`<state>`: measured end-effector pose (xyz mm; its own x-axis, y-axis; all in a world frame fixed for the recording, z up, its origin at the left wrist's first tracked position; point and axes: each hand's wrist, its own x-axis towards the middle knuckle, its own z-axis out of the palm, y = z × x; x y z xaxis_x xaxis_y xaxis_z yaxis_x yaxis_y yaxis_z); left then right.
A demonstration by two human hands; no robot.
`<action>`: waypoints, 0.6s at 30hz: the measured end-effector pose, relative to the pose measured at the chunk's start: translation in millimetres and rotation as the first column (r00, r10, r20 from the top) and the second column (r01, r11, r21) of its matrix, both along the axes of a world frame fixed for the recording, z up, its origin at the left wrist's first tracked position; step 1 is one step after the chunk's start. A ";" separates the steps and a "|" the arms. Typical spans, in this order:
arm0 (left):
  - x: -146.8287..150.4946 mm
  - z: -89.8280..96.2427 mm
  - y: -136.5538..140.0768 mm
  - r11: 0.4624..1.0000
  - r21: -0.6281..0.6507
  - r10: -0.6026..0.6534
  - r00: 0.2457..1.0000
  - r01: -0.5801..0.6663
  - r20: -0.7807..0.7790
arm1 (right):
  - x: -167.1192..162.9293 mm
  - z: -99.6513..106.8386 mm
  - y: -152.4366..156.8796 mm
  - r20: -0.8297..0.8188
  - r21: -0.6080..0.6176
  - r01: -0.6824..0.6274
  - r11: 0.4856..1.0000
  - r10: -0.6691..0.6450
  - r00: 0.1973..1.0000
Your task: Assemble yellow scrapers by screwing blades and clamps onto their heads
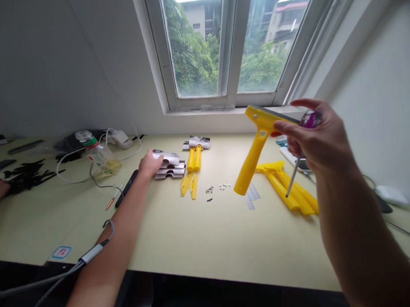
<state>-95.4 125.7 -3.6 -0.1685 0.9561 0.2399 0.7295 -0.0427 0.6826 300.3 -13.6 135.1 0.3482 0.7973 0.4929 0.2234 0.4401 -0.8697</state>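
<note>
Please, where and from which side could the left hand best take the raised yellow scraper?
Probably best by the handle, coming from the left: it is long, slants down to the left and hangs free. The right hand holds the yellow scraper by its head, and the screwdriver crowds the right side.

My one feed, worn head cam, facing fwd & down across the table [202, 244], its near edge low in frame, window [233, 48] on far side up top, R hand [322, 141] close to lens, L hand [151, 164] farther off
</note>
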 end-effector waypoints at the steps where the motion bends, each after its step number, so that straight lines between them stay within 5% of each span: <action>1: -2.0 -2.9 2.1 0.999 -0.021 0.032 0.999 -0.032 -0.040 | -2.0 -0.9 0.7 0.006 -0.014 -0.012 1.000 0.012 1.000; 5: -2.2 -3.3 0.5 0.982 -0.047 0.172 0.973 -0.181 -0.154 | -5.9 -3.5 2.3 0.026 -0.054 -0.056 0.997 0.058 0.998; 9: 14.4 12.7 -23.7 0.985 0.094 0.163 0.963 -0.146 -0.216 | -5.4 -5.6 3.9 0.033 -0.067 -0.094 0.993 0.096 0.995; 12: 47.4 18.8 -68.5 0.988 0.117 -0.061 0.957 0.098 -0.285 | -5.0 -5.7 4.8 0.050 -0.069 -0.090 0.994 0.093 0.994; 14: 75.3 14.8 -107.8 0.848 0.001 -0.484 0.774 0.531 -0.407 | -5.4 -4.8 4.3 0.063 -0.065 -0.080 0.995 0.084 0.994; 15: 88.7 10.7 -127.4 0.778 -0.043 -0.573 0.680 0.627 -0.457 | -5.6 -4.2 3.6 0.068 -0.064 -0.077 0.995 0.082 0.994; 18: 117.2 -5.6 -174.7 0.735 -0.105 -0.601 0.574 0.670 -0.556 | -5.7 -2.4 0.7 0.078 -0.070 -0.086 0.994 0.091 0.993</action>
<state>21.8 -49.0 -9.2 0.6567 0.7294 0.1915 0.7119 -0.6834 0.1617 294.5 -12.8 132.7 0.2361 0.8552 0.4615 0.2571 0.4030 -0.8783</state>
